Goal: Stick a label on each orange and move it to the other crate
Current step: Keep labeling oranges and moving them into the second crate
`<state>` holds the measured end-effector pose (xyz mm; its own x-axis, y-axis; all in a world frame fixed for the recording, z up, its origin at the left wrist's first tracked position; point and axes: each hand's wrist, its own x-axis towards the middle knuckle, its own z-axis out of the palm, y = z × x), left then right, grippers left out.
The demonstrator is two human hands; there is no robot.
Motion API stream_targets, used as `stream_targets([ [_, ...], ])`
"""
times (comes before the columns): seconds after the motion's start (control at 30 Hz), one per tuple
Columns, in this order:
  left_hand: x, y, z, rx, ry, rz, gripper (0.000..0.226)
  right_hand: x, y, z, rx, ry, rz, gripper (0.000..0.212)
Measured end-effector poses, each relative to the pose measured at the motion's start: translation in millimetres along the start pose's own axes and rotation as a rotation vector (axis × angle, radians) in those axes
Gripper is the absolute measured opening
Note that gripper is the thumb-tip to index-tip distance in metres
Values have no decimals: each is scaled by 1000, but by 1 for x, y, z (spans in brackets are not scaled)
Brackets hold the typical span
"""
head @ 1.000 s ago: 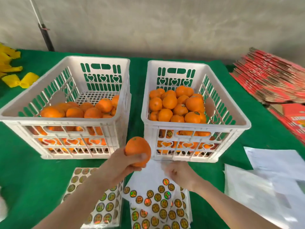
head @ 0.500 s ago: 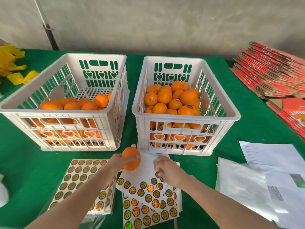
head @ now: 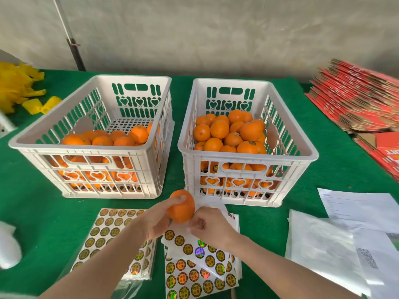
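- While the left hand grips one orange, thumb over its top, the fruit hangs just in front of the right crate, above the sticker sheets.
- The right hand has bent fingers touching the orange's lower side (whether they pinch a label, I cannot tell).
- The left crate holds a shallow layer of fruit; the right crate is piled higher.
- Both crates stand on green cloth.

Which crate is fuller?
The right crate: its oranges are piled high and hide the floor. The left crate holds a lower layer, with bare perforated floor showing at the back.
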<state>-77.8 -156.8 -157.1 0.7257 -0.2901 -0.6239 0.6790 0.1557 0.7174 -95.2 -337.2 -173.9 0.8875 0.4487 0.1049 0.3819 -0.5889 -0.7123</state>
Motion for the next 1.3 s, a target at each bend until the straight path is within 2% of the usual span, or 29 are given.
stream_targets([
  [0.13, 1, 3, -5, -139, -4, -19, 63, -2, -9, 11, 6, -32, 28, 23],
  [0.23, 1, 3, -7, -190, -27, -55, 62, -6, -7, 17, -103, -42, -9, 26],
  [0.43, 6, 5, -7, -203, -29, -67, 70, -9, -14, 16, -146, 100, -237, 1],
  [0.5, 7, 5, -8, -187, -28, -76, 74, -11, -11, 18, -135, 94, -244, 2],
  [0.63, 10, 5, -9, -218, -35, -100, 79, -16, -7, 21, -165, 70, -226, 19],
  [0.73, 10, 5, -9, -209, -36, -105, 81, -15, -13, 21, -177, 102, -286, 6],
  [0.8, 9, 7, -9, -178, -24, -107, 81, -15, -13, 21, -141, 125, -315, 8],
  [0.9, 6, 11, -11, -114, -13, -120, 83, -16, -13, 20, 1, 91, -176, 8],
  [1.0, 2, 13, -14, 26, -4, -76, 84, -11, -15, 14, 183, 148, 30, 7],
  [1.13, -9, 15, -17, 254, 58, 108, 68, 4, -29, -7, 424, 270, 305, 29],
  [1.17, -14, 17, -17, 291, 56, 147, 66, 7, -33, -12, 511, 300, 355, 29],
  [1.23, -22, 20, -17, 325, 19, 231, 76, 15, -43, -23, 760, 376, 435, 26],
  [1.3, -27, 21, -15, 278, -22, 291, 85, 20, -55, -30, 995, 413, 494, 22],
])
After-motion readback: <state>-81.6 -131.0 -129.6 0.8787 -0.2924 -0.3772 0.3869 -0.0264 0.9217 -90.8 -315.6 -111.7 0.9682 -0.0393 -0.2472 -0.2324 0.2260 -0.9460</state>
